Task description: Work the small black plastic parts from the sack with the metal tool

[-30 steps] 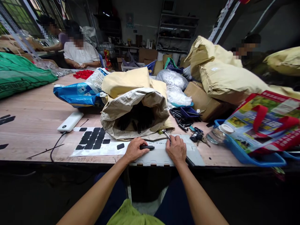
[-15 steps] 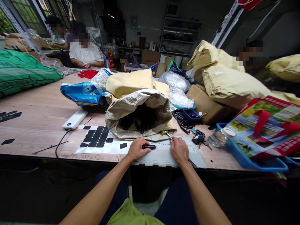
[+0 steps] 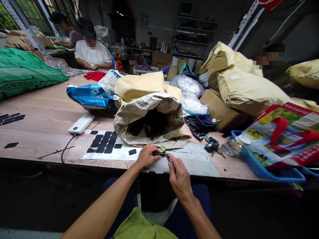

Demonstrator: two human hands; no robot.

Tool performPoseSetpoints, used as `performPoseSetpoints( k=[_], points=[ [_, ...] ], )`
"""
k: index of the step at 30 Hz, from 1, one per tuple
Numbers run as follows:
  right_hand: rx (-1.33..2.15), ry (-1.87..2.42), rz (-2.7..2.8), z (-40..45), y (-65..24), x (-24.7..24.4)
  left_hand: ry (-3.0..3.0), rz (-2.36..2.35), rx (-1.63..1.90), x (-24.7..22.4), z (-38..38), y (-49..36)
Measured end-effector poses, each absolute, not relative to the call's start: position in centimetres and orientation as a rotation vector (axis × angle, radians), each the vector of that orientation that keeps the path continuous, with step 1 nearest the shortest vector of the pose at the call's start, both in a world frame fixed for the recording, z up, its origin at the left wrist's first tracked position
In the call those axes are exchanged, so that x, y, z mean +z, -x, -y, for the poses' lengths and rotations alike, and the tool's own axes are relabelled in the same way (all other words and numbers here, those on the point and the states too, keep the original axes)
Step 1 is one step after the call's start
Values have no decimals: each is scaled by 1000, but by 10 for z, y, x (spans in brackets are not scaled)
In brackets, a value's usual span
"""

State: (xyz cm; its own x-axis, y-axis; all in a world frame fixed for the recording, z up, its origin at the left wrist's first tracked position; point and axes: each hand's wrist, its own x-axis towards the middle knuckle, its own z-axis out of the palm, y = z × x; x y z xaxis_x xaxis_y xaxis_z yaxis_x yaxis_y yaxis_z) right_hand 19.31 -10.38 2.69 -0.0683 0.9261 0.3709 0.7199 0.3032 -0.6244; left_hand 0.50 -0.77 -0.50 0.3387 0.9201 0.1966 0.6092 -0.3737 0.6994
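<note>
L hand (image 3: 149, 155) hides pt. of black stick (image 3: 158, 153). Green bag (image 3: 30, 73) cut off, pic's L edge. Sack (image 3: 123, 124) contents (image 3: 149, 123) unclear, v. dark.

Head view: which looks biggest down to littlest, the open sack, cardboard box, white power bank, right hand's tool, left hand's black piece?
1. Open sack
2. Cardboard box
3. White power bank
Smallest, order unsure: tool and black piece; both are partly hidden.

The left grip (image 3: 147, 156) holds a short black cylinder (image 3: 157, 153); the right grip (image 3: 179, 176) holds a metal-shafted tool (image 3: 166, 156) with a round yellow-green head.
</note>
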Motion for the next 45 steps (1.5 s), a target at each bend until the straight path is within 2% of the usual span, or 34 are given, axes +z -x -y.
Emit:
performPoseSetpoints(
  k=[15, 18, 24, 32, 45],
  points=[
    [462, 1568, 1727, 101, -204, 20, -2052, -1361, 851, -7, 8, -6],
    [368, 1621, 1687, 86, -217, 25, -2077, -1355, 860, -5, 9, -6],
    [17, 2012, 1837, 38, -258, 24, -2054, -1318, 853, -1, 9, -4],
    [-286, 2049, 1869, 10, -263, 2, -2087, -1287, 832, -1, 8, -2],
    [-382, 2102, 1865, 13, -260, -1, -2097, -1306, 784, 6, 11, -4]
  ],
)
